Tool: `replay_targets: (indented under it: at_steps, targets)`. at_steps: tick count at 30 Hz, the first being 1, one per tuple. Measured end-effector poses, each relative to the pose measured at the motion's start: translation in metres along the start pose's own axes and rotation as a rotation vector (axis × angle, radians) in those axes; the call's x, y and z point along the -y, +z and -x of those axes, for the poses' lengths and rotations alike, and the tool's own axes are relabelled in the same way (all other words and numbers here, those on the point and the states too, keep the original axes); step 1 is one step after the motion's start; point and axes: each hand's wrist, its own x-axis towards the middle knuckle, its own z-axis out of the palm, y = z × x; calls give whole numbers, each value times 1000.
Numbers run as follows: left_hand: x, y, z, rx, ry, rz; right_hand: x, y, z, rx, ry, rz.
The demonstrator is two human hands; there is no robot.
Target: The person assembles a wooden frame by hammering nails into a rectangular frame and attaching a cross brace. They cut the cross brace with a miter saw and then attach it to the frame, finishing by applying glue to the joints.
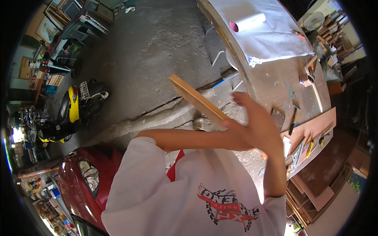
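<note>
While the view tilts steeply, both forearms cross at the centre of the frame, coming out of loose white sleeves with a printed white shirt (204, 196) filling the six o'clock area. A thin, flat wooden board (197, 100) is seen edge-on and runs from about eleven o'clock down toward the centre, where it meets the hands. The right hand (258, 122) stands upright with fingers extended and pressed flat against the near end of the board; its palm faces away from the camera. The left hand (232, 135) lies under the same end and is mostly covered by the right hand, so its grip appears closed on the board but cannot be confirmed finger by finger. From one to three o'clock runs a long tabletop (275, 82), its far part covered with a crumpled silvery sheet (271, 39) on which lies a white roll (248, 23) with a dark red end. Nearer the hands, at three o'clock, small tools (293, 120) and pencils lie on the tabletop beside a pinkish-brown panel (315, 126). Bare concrete floor (157, 59) occupies twelve o'clock. A yellow and black scooter (76, 104) stands at nine o'clock, and a red vehicle front (82, 177) with a headlamp sits at seven o'clock.
</note>
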Motion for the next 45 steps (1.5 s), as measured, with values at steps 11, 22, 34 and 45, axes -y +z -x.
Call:
replay_targets:
  at_steps: [11,22,34,45]
  targets:
    - [34,53,22,-354,16,486,-26,133,-77,-43,155,78]
    - [99,52,183,-749,-618,607,-35,123,-74,-394,13,-73]
    - [134,-118,228,-1332,-404,-106,-63,146,-65,-351,-73,-172]
    - [136,-162,195,-647,-268,-216,-113,153,-60,-334,-75,-400]
